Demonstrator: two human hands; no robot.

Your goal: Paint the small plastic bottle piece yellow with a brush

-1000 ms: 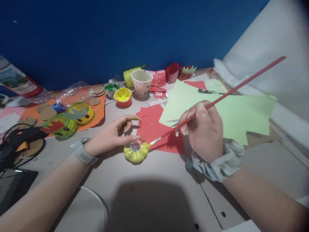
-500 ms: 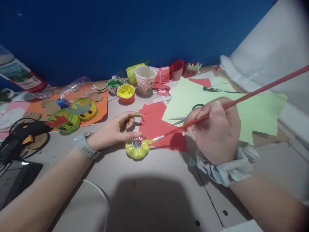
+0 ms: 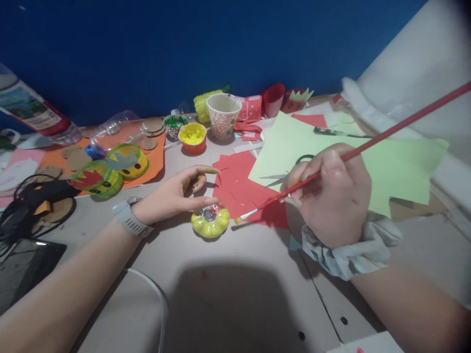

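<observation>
A small yellow-painted lobed piece with a clear centre [image 3: 210,222] lies on the grey table [image 3: 235,274]. My left hand [image 3: 172,197] rests beside it, thumb tip touching its top edge, fingers loosely curled and apart. My right hand [image 3: 331,196] is closed on a long red-handled paintbrush [image 3: 368,143]. The brush's yellow-tipped bristles hover just right of the yellow piece, over red paper [image 3: 243,189].
A yellow paint bowl [image 3: 192,137], a green-filled bowl [image 3: 174,124] and a patterned paper cup [image 3: 222,115] stand behind. A light green sheet [image 3: 386,166] with scissors [image 3: 290,171] lies right. Painted yellow craft pieces [image 3: 110,171] sit on orange paper left; a tablet [image 3: 22,274] lies near left.
The brush tip has lifted off the yellow piece and moved slightly right. My left hand stays by the piece.
</observation>
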